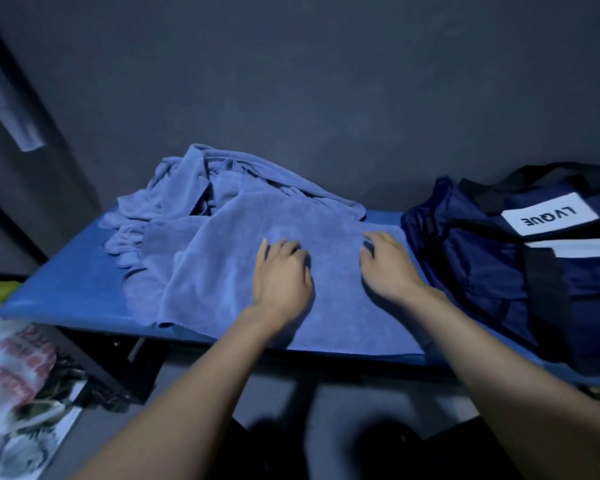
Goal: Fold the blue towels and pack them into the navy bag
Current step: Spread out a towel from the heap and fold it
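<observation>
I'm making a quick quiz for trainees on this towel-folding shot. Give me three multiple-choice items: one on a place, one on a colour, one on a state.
1. Where is the navy bag?
A. On the bench's right end
B. On the floor
C. Under the towels

2. What colour is the bag's label?
A. Red
B. White
C. Yellow

3. How do the hands lie on the spread towel?
A. Both lift it into the air
B. Both rest on top of it
C. Neither touches it

Answers:
1 A: it sits on the blue bench, right of the towels.
2 B: white with dark letters.
3 B: left hand and right hand rest on it.
</observation>
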